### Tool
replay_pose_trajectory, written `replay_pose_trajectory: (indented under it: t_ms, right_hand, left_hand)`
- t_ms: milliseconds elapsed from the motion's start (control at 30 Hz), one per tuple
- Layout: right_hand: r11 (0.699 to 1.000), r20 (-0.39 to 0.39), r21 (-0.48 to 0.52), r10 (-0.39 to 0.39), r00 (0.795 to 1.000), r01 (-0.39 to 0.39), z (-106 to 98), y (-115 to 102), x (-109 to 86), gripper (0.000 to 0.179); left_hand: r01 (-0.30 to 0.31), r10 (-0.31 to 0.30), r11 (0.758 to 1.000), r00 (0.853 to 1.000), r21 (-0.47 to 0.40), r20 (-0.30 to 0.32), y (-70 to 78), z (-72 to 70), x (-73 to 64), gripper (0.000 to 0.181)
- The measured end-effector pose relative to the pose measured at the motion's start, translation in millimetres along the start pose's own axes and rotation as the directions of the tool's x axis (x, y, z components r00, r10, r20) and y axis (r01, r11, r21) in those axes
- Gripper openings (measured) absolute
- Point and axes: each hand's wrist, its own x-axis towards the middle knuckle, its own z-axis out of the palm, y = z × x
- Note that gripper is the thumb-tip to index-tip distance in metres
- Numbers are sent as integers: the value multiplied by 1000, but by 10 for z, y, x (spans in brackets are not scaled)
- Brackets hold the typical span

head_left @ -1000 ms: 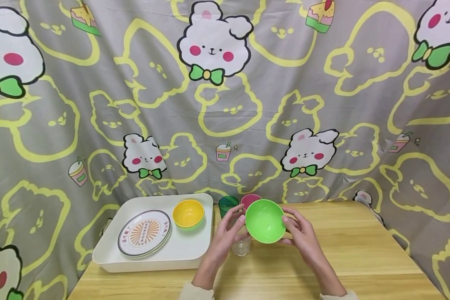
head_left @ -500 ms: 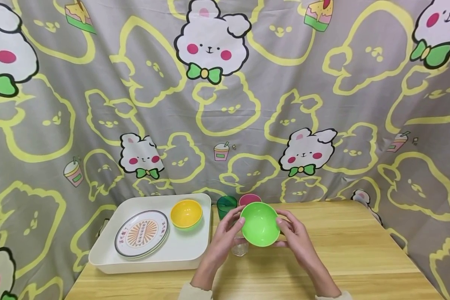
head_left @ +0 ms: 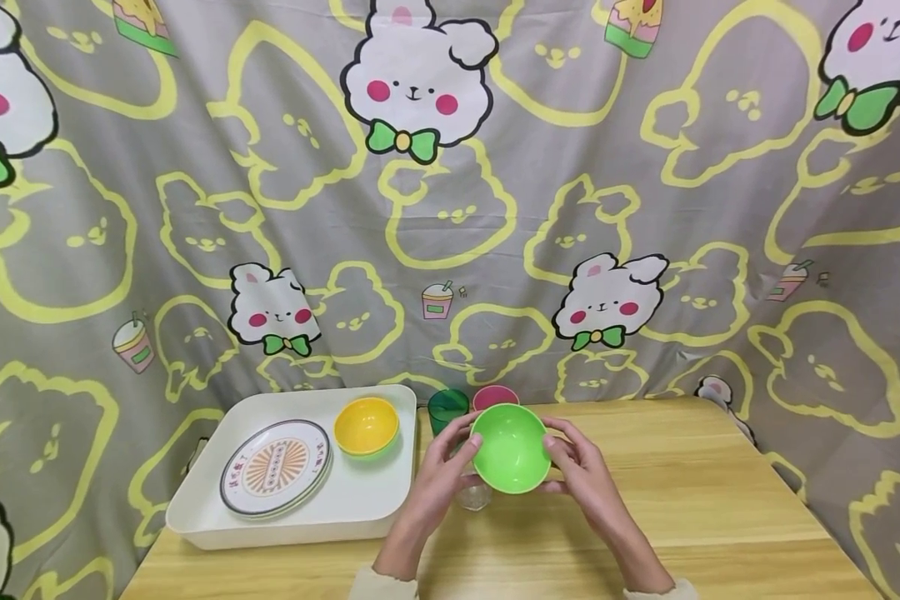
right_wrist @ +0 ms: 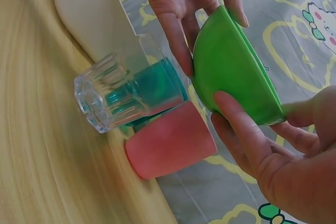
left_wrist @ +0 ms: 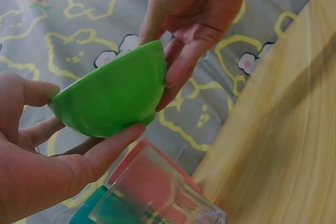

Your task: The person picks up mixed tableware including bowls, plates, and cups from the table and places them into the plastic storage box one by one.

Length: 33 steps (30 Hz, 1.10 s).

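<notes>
Head view: green bowl (head_left: 512,450) was held up above the near-middle part of the wooden table (head_left: 690,483), its opening tilted toward the near side. Left hand (head_left: 441,471) gripped its left side and right hand (head_left: 583,471) its right, both with fingers partly curled and thumbs at the rim. Beyond the bowl, a teal cup (head_left: 447,407) stood left of a pink cup (head_left: 497,396); a clear cup (head_left: 475,498) stood nearer, partly hidden. To the left, a white tray (head_left: 375,487) contained stacked plates (head_left: 276,467) and, right of them, a yellow bowl (head_left: 367,426). A patterned curtain (head_left: 442,225) hung at the far side.

Left wrist view: left thumb touched the rim; fingers supported the outer wall. The cups were below, apart from the bowl.

Right wrist view: right fingers pressed the outer wall, thumb at the rim. All three cups stood upright; contact between them could not be determined.
</notes>
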Motion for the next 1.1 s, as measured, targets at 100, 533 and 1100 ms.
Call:
replay_pose_trajectory:
  t_ms: [100, 533, 1100]
  right_hand:
    - [1000, 10, 3, 5, 1000, -5, 23, -1, -1, 38]
    - [1000, 82, 10, -19, 996, 18, 56, -49, -3, 42]
    - [996, 128, -28, -81, 988, 85, 76, 59, 19, 42]
  left_hand:
    - [3, -3, 1000, 1000, -4, -9, 7, -25, -12, 46]
    - [-9, 9, 1000, 1000, -2, -28, 103, -108, 3, 46]
    - [8, -18, 998, 986, -58, -165, 215, -349, -43, 54]
